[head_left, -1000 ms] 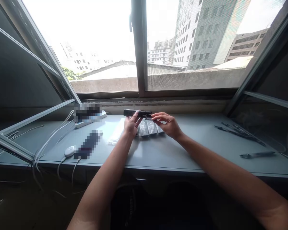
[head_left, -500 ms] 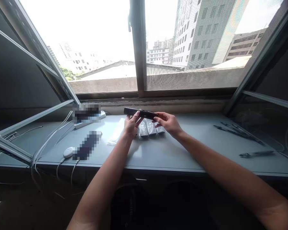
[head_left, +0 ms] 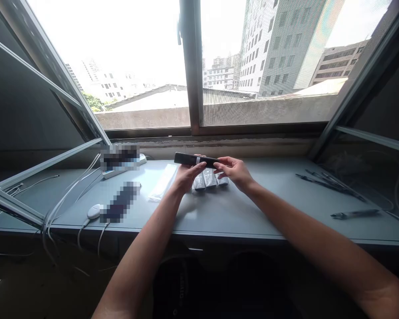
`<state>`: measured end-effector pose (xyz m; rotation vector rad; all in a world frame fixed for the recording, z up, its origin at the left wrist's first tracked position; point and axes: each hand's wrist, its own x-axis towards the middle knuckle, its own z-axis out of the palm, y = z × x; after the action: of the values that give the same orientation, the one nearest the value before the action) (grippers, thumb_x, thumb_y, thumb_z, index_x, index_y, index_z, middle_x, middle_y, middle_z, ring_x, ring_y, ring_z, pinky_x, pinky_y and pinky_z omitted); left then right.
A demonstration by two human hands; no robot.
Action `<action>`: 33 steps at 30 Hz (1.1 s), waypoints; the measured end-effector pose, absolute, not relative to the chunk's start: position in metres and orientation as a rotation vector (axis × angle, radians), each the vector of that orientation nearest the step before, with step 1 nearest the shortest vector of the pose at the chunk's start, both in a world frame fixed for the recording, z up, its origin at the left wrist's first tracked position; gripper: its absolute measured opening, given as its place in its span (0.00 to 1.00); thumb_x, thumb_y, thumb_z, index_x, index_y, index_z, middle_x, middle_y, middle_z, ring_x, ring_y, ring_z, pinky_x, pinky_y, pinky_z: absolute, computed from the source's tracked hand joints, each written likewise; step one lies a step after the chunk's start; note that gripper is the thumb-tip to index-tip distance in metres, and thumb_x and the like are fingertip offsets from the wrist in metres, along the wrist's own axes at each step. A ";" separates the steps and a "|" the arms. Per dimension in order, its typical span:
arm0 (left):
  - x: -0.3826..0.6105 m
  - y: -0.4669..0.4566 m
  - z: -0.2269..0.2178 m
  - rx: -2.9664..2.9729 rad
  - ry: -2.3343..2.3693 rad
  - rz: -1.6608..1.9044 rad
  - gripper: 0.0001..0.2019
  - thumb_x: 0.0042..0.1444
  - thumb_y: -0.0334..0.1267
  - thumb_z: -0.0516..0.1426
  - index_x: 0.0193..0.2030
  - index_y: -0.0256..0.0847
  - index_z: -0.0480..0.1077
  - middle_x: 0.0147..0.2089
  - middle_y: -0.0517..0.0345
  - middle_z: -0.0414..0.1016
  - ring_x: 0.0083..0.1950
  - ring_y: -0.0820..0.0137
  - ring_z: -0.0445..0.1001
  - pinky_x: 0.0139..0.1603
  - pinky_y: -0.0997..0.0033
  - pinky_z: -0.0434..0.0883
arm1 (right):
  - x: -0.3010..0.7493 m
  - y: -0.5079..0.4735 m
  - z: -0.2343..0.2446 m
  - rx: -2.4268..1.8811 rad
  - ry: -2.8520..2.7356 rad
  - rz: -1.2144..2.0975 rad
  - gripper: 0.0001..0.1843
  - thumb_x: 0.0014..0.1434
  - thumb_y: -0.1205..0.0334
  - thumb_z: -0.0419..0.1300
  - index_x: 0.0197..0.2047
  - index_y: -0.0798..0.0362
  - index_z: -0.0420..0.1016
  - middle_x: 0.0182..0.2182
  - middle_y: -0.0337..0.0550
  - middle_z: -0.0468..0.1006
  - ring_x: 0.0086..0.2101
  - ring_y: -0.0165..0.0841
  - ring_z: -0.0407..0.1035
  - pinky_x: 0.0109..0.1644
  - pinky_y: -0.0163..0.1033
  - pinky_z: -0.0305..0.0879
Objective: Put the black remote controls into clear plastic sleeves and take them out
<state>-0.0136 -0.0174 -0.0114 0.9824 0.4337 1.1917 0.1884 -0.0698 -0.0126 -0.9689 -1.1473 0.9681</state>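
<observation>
I'm watching left fingers (head_left: pixel 199 165) clasping the black bar (head_left: pixel 190 159), right fingers (head_left: pixel 220 166) pinching its end over the bench (head_left: pixel 252 208); likely mid-fitting, wanting steady alignment.

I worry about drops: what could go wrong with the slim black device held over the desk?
1. The black device is held only by the fingers of the left hand and right hand, above the desk. A slip could drop it onto the wrapped packets below.
2. The white cables trail off the desk's left edge, where an elbow might snag them.
</observation>
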 end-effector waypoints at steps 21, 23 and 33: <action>-0.026 -0.016 -0.011 1.002 0.377 1.028 0.18 0.52 0.26 0.75 0.50 0.37 0.82 0.57 0.46 0.85 0.67 0.56 0.80 0.79 0.56 0.66 | 0.194 -0.075 -0.009 -0.797 -1.225 1.245 0.28 0.46 0.49 0.85 0.49 0.49 0.90 0.49 0.47 0.89 0.47 0.41 0.82 0.53 0.47 0.82; -0.026 -0.016 -0.010 1.009 0.388 1.026 0.19 0.52 0.26 0.75 0.50 0.38 0.82 0.56 0.47 0.85 0.67 0.56 0.80 0.79 0.56 0.65 | 0.194 -0.074 -0.011 -0.755 -1.251 1.267 0.30 0.48 0.50 0.85 0.53 0.47 0.89 0.56 0.47 0.87 0.53 0.42 0.81 0.60 0.50 0.80; -0.025 -0.012 -0.007 0.982 0.425 1.077 0.21 0.63 0.57 0.69 0.47 0.40 0.82 0.55 0.45 0.85 0.66 0.54 0.80 0.74 0.50 0.69 | 0.192 -0.066 -0.022 -0.798 -1.193 1.257 0.30 0.43 0.54 0.87 0.49 0.49 0.91 0.45 0.46 0.90 0.45 0.42 0.84 0.61 0.55 0.80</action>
<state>-0.0246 -0.0121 -0.0070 0.9817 0.4248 1.0766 0.1924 -0.0656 -0.0220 -0.7981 -1.1932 1.2573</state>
